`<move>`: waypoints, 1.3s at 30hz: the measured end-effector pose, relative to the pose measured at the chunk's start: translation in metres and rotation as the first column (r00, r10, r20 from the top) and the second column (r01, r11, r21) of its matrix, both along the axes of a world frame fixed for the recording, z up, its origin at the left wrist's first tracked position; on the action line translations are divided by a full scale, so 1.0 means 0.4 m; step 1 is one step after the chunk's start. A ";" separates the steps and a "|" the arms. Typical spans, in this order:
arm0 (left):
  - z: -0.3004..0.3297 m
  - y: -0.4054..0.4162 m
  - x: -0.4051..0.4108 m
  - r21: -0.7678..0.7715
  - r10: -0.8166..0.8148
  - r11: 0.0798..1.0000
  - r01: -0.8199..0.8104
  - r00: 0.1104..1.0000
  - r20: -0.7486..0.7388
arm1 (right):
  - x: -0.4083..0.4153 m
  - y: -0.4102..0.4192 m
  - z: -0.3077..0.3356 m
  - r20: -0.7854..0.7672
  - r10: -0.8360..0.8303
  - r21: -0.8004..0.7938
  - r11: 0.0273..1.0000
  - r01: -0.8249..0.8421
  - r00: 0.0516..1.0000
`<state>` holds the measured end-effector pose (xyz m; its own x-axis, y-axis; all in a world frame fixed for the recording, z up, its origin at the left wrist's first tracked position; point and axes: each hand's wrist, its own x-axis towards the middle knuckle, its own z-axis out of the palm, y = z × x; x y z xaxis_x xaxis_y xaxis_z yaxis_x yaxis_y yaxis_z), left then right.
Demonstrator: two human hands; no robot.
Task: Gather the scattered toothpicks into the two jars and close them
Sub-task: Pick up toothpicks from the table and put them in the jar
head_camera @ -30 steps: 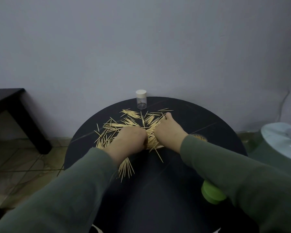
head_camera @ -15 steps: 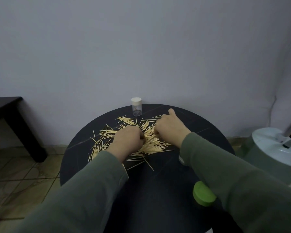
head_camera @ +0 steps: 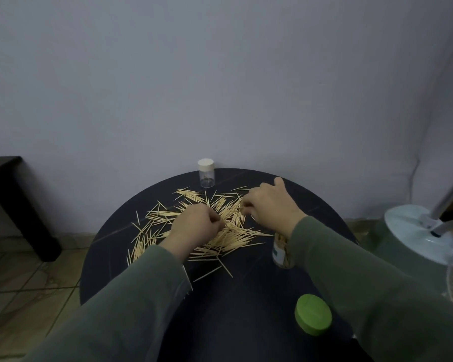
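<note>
The thin, pale wooden toothpicks (head_camera: 228,231) lay in a loose, crisscrossed heap across the middle and the nine-to-twelve o'clock part of the round, dark, matte-topped table (head_camera: 246,296), with a few strays at about six o'clock of the pile. They would likely be nearly weightless, stiff but easy to snap, and apt to roll or skate on the smooth top, so I judged them best swept into a parallel bundle and pinched around its middle, not picked up singly by the sharp tips. The left hand (head_camera: 194,228) was curled down onto the heap, its fingers bent as though bunching sticks, though what it actually held was hidden beneath it. The right hand (head_camera: 270,205), at about one o'clock of the pile, pinched a few toothpicks between curled fingertips, with the thumb sticking out toward the wall. A small clear plastic cylindrical jar with a cream screw cap (head_camera: 206,173) stood closed at twelve o'clock near the table's far edge, almost empty. A second clear jar with a label (head_camera: 281,253), open and partly filled with upright toothpicks, stood at three o'clock, half hidden by the right sleeve. Its likely lid, a round, matte green plastic cap (head_camera: 313,314), lay at five o'clock near the front edge, well apart from it. Both sleeves were of soft olive-green fabric.
</note>
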<state>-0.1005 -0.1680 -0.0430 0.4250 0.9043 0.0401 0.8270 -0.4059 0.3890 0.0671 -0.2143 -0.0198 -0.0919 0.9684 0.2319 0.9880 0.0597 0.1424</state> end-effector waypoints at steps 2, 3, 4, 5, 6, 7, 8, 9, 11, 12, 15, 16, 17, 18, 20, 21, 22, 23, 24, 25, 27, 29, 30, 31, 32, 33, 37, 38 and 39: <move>-0.002 -0.002 0.002 -0.041 0.007 0.999 -0.002 0.995 0.101 | 0.005 -0.008 0.000 -0.132 -0.015 0.029 0.999 0.019 0.991; -0.003 -0.004 0.005 -0.060 0.011 0.998 -0.001 0.986 0.164 | 0.010 -0.014 0.001 -0.207 -0.020 0.040 0.999 0.029 0.978; -0.003 -0.008 0.011 -0.080 0.020 0.997 0.000 0.969 0.244 | 0.017 -0.023 0.003 -0.285 -0.022 0.052 0.998 0.039 0.958; -0.002 -0.013 0.014 -0.105 0.037 0.994 -0.001 0.940 0.339 | 0.022 -0.030 0.006 -0.361 -0.020 0.064 0.997 0.046 0.932; -0.001 -0.020 0.021 -0.134 0.054 0.991 0.005 0.900 0.432 | 0.030 -0.039 0.009 -0.436 -0.017 0.076 0.996 0.056 0.900; 0.000 -0.028 0.027 -0.162 0.071 0.987 0.014 0.856 0.511 | 0.038 -0.048 0.011 -0.503 -0.013 0.085 0.994 0.064 0.864; 0.000 -0.039 0.037 -0.189 0.085 0.981 0.031 0.815 0.574 | 0.050 -0.057 0.011 -0.564 -0.012 0.086 0.994 0.074 0.826; -0.002 -0.050 0.045 -0.214 0.098 0.976 0.050 0.772 0.627 | 0.061 -0.064 0.011 -0.615 -0.007 0.088 0.993 0.077 0.789; -0.004 -0.073 0.064 -0.252 0.123 0.964 0.091 0.685 0.718 | 0.084 -0.077 0.008 -0.701 0.009 0.094 0.992 0.081 0.713; -0.003 -0.086 0.074 -0.270 0.136 0.956 0.116 0.639 0.757 | 0.095 -0.086 0.007 -0.733 0.024 0.109 0.991 0.083 0.680; 0.006 -0.128 0.110 -0.336 0.197 0.922 0.195 0.510 0.838 | 0.115 -0.111 0.004 -0.780 0.101 0.194 0.977 0.084 0.618; 0.006 -0.138 0.123 -0.355 0.217 0.908 0.222 0.474 0.853 | 0.120 -0.119 0.003 -0.787 0.116 0.204 0.976 0.079 0.605; 0.002 -0.147 0.136 -0.373 0.237 0.894 0.249 0.445 0.864 | 0.125 -0.128 0.003 -0.794 0.118 0.198 0.978 0.069 0.597; 0.000 -0.155 0.148 -0.384 0.249 0.883 0.271 0.423 0.871 | 0.129 -0.133 0.003 -0.800 0.107 0.176 0.983 0.060 0.590; -0.008 -0.165 0.167 -0.382 0.250 0.878 0.289 0.405 0.880 | 0.141 -0.140 0.003 -0.809 0.068 0.120 0.992 0.050 0.583; -0.015 -0.166 0.174 -0.377 0.246 0.879 0.292 0.398 0.883 | 0.149 -0.144 0.004 -0.815 0.049 0.094 0.994 0.048 0.578; -0.020 -0.166 0.179 -0.370 0.239 0.881 0.294 0.399 0.885 | 0.156 -0.148 0.005 -0.819 0.036 0.073 0.996 0.042 0.572; -0.024 -0.165 0.181 -0.363 0.225 0.884 0.295 0.411 0.883 | 0.162 -0.151 0.005 -0.821 0.029 0.056 0.998 0.031 0.570; -0.028 -0.165 0.181 -0.358 0.211 0.885 0.299 0.429 0.878 | 0.167 -0.154 0.006 -0.820 0.025 0.043 0.999 0.017 0.572; -0.032 -0.163 0.180 -0.354 0.196 0.886 0.301 0.448 0.872 | 0.170 -0.157 0.007 -0.815 0.026 0.034 0.999 0.003 0.578; -0.035 -0.161 0.178 -0.341 0.169 0.889 0.305 0.472 0.865 | 0.174 -0.161 0.006 -0.804 0.029 0.033 0.999 -0.004 0.594; -0.036 -0.161 0.178 -0.327 0.153 0.891 0.314 0.471 0.869 | 0.180 -0.161 0.008 -0.802 0.039 0.051 0.999 0.003 0.597; -0.036 -0.161 0.178 -0.323 0.148 0.892 0.317 0.470 0.870 | 0.184 -0.162 0.009 -0.801 0.046 0.061 0.998 0.004 0.597; -0.036 -0.160 0.179 -0.320 0.145 0.893 0.316 0.470 0.871 | 0.186 -0.163 0.010 -0.796 0.052 0.067 0.998 0.002 0.603; -0.037 -0.158 0.178 -0.317 0.142 0.895 0.314 0.472 0.870 | 0.187 -0.164 0.009 -0.790 0.053 0.067 0.998 0.000 0.610; -0.037 -0.155 0.177 -0.312 0.136 0.897 0.312 0.477 0.868 | 0.189 -0.162 0.008 -0.783 0.048 0.060 0.998 -0.001 0.620; -0.045 -0.152 0.178 -0.298 0.102 0.896 0.328 0.503 0.858 | 0.198 -0.155 -0.003 -0.711 -0.023 -0.023 1.000 0.010 0.703; -0.046 -0.152 0.178 -0.291 0.087 0.897 0.333 0.512 0.855 | 0.200 -0.153 -0.005 -0.698 -0.036 -0.040 0.999 0.011 0.715; -0.047 -0.153 0.180 -0.283 0.072 0.899 0.335 0.524 0.849 | 0.201 -0.152 -0.006 -0.698 -0.045 -0.055 0.998 0.009 0.714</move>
